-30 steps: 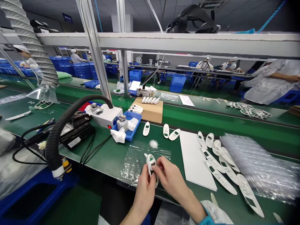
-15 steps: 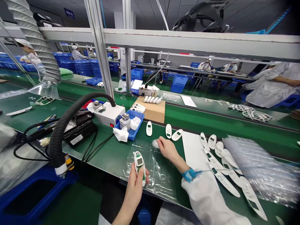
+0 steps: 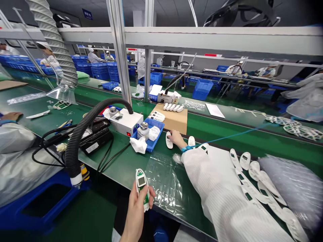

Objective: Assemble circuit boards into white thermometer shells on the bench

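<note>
My left hand (image 3: 138, 203) is closed around a slim white device housing (image 3: 141, 183), with a green circuit board and a small square screen facing up. Farther out, my right hand (image 3: 176, 138) has its fingers closed at the right edge of a white oval cover (image 3: 169, 140) lying on the green bench. A blue wrist strap (image 3: 186, 148) with a cord is on my right wrist. Beside that arm lies a crumpled bit of clear film (image 3: 177, 158). A clear plastic sheet (image 3: 165, 179) covers the bench between my hands. Another white oval cover (image 3: 191, 141) sits just right of my right hand.
A blue tray (image 3: 153, 143) holds a metal-capped bottle (image 3: 143, 130) and white wipes. Left of it are a white box (image 3: 126, 122) and a black ribbed hose (image 3: 83, 131). Several white shells and a bubble-wrap stack (image 3: 287, 188) lie right. Co-workers sit at other benches.
My right hand has left the crumpled film on the bench and moved up and away to the white oval cover. My left hand still holds the device housing. The view has swung slightly left.
</note>
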The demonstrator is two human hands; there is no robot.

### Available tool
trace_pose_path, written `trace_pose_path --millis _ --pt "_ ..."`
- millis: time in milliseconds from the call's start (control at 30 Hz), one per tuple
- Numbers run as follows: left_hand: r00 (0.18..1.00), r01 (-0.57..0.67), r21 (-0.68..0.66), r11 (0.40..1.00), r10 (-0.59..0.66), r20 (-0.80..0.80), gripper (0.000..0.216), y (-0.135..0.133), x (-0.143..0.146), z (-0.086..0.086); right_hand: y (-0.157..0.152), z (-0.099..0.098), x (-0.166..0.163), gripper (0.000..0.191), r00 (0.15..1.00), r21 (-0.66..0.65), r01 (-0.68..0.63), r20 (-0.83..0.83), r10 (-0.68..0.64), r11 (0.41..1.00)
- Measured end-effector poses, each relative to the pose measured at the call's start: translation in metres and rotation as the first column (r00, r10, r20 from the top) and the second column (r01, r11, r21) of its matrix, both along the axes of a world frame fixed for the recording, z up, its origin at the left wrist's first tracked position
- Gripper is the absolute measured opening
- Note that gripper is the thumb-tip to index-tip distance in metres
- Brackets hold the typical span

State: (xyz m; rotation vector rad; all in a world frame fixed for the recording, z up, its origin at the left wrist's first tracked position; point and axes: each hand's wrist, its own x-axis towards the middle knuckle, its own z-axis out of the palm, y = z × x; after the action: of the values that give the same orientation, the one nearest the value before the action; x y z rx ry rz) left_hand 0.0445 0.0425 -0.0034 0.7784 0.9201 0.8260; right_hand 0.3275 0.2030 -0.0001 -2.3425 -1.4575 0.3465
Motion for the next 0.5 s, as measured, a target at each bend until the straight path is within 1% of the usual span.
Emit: trace_pose_path --millis 67,100,167,233,300,333,367,433,467,500 --pt "0.998 -0.063 -0.033 0.998 0.062 -0.006 0.030 0.004 -0.010 -0.004 0.003 0.003 -0.007 0.020 0.998 0.037 -0.014 -0.056 0.016 0.999" --pt "0.996 -0.086 -0.053 0.995 0.086 -0.003 0.034 0.005 -0.014 -0.005 -0.001 0.006 -0.011 0.020 0.996 0.063 -0.030 -0.087 0.036 0.998" --pt "0.995 -0.102 -0.076 0.992 0.102 -0.002 0.036 0.006 -0.020 -0.008 -0.023 0.013 -0.026 0.029 0.984 0.119 -0.077 -0.150 0.094 0.990" --pt "0.996 -0.090 -0.079 0.993 0.089 -0.017 0.034 0.002 -0.021 -0.011 -0.061 0.017 -0.048 0.036 0.961 0.165 -0.134 -0.221 0.169 0.977" --pt "0.997 -0.067 -0.081 0.995 0.064 -0.034 0.036 -0.005 -0.016 -0.012 -0.107 0.017 -0.076 0.031 0.915 0.198 -0.187 -0.322 0.244 0.962" --pt "0.998 -0.047 -0.084 0.995 0.044 -0.039 0.039 -0.009 -0.013 -0.013 -0.130 0.016 -0.090 0.029 0.831 0.247 -0.203 -0.468 0.300 0.948" --pt "0.999 -0.024 -0.084 0.996 0.020 -0.046 0.041 -0.015 -0.009 -0.014 -0.152 0.013 -0.102 0.027 0.762 0.272 -0.197 -0.562 0.322 0.942" --pt "0.995 0.032 -0.067 0.997 -0.038 -0.089 0.039 -0.024 -0.005 -0.017 -0.188 0.006 -0.120 0.026 0.695 0.282 -0.183 -0.640 0.327 0.942" --pt "0.990 0.056 -0.048 0.997 -0.061 -0.125 0.036 -0.029 -0.004 -0.020 -0.201 0.002 -0.124 0.027 0.699 0.275 -0.165 -0.645 0.309 0.947" --pt "0.983 0.074 -0.022 0.997 -0.076 -0.168 0.032 -0.033 -0.004 -0.023 -0.213 -0.003 -0.125 0.027 0.727 0.272 -0.139 -0.625 0.285 0.952"
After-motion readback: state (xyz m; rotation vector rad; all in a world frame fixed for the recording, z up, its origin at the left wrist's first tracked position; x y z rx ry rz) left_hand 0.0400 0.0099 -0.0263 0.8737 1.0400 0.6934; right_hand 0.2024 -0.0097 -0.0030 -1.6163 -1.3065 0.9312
